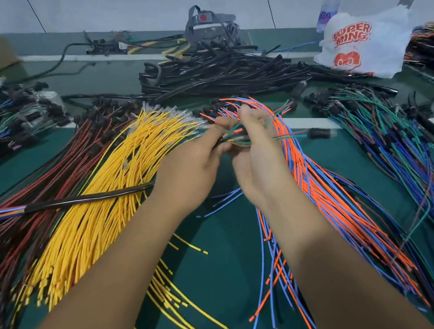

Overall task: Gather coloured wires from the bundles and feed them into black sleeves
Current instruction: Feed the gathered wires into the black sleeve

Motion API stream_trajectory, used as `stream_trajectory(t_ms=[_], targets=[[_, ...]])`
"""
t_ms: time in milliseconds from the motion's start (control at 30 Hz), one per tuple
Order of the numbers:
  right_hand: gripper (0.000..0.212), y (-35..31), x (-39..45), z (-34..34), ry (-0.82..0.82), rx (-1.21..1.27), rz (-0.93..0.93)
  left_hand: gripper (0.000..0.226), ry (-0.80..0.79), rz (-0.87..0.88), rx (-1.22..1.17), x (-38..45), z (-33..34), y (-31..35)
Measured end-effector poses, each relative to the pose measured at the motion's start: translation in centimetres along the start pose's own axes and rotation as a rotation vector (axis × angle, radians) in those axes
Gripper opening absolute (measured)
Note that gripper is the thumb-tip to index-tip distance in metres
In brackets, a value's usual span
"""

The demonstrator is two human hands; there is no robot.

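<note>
Partway through: gripped a small gathered wire set (234, 136) in both hands (194, 167) (257, 144), 1 black sleeve (89, 197) already filled, bundles (99, 208) remaining.

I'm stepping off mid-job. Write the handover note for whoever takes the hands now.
Left hand: grips the black sleeve, which runs left across the yellow wires.
Right hand: pinches a few thin wires at the sleeve's mouth.
Orange and blue bundle lies right of the hands; green and blue bundle further right. Empty sleeves pile at the back.
Done: this sleeve already shows wires at its far left end.
Left: remaining bundles and sleeves.
</note>
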State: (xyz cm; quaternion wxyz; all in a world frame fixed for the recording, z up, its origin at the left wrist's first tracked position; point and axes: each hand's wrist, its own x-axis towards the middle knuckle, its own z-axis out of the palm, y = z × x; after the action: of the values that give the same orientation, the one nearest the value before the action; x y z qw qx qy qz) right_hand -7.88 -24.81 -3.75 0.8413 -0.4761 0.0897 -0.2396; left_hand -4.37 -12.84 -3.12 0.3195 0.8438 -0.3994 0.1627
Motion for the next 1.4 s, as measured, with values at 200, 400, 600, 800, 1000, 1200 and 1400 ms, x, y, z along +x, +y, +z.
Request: stream_trajectory(t_ms=[200, 400, 600, 800, 1000, 1200, 1400], targets=[[0.014, -1.1, -1.3, 0.1, 0.203, -0.37, -0.087, 0.027, 0.005, -0.245, 0.058, 0.2, -0.8, -3.1], [0.007, -0.4, -1.1, 0.0, 0.175, -0.574, -0.199, 0.025, -0.038, -0.129, 0.116, -0.2, -0.3, -2.5], [0.013, -0.2, -1.2, 0.2, 0.144, -0.633, -0.238, 0.022, -0.002, -0.107, 0.088, -0.1, 0.0, -1.8], [0.01, -1.6, -1.3, -0.1, 0.166, -0.401, -0.185, 0.02, -0.011, 0.009, 0.083, -0.4, -0.4, -1.7], [0.014, -1.1, -1.4, -0.2, 0.11, -0.574, -0.239, 0.015, -0.035, 0.028, 0.141, -0.4, 0.0, -2.0], [0.013, -1.5, -1.1, -0.2, 0.161, -0.368, -0.134, 0.017, 0.05, 0.059, 0.166, -0.5, 0.0, -1.9], [0.014, -0.8, -1.3, -0.2, 0.146, -0.442, -0.21, 0.019, 0.01, 0.11, 0.209, -0.5, 0.0, -1.6]])
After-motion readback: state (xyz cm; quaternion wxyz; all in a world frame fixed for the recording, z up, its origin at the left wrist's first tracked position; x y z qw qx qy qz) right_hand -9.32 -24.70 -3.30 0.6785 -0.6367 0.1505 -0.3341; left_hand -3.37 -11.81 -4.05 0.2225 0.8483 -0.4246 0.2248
